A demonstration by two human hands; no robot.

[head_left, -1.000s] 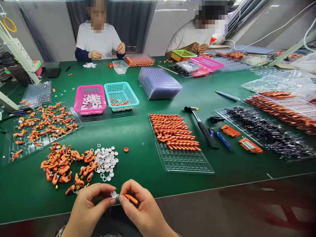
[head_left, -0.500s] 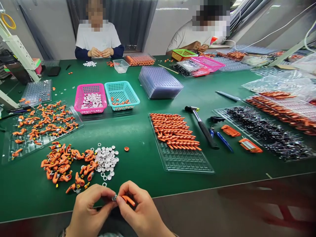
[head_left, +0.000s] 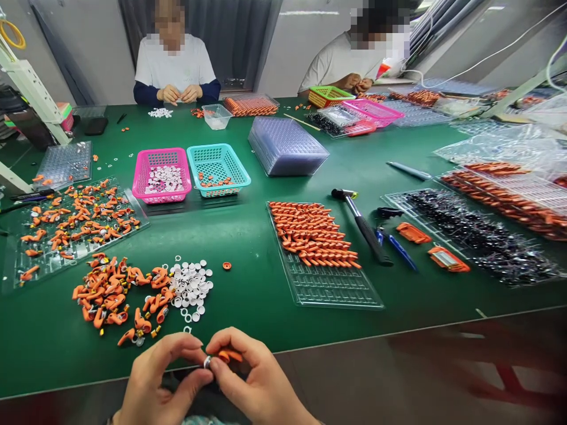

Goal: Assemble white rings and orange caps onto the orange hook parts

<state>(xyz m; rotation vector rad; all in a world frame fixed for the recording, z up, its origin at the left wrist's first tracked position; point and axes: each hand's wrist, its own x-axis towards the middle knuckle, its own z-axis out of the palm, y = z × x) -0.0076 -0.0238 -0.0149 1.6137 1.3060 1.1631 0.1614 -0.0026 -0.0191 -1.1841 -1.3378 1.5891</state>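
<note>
Near the table's front edge, my right hand (head_left: 254,372) pinches an orange earbud shell (head_left: 230,355) between thumb and fingers; its stem points right. At the shell's left end is a small whitish round piece (head_left: 207,362). My left hand (head_left: 166,375) is closed around that piece with thumb and fingertips, its index finger slightly raised. The fingers partly hide both parts, so I cannot tell how they are joined. Just beyond my hands lie a pile of orange earbud shells (head_left: 108,295) and a heap of white discs and rings (head_left: 190,289).
Beyond are a pink basket (head_left: 140,192), a teal basket (head_left: 243,177) and stacked clear trays (head_left: 287,147). To the right lie a tray (head_left: 336,292) of orange pieces, a hammer (head_left: 365,233) and blue-handled pliers (head_left: 403,252). Two people sit across the table.
My left index finger has lifted a little from the thumb. The shell has turned slightly in my right hand, and the whitish piece shows more clearly. Both piles stay as they were.
</note>
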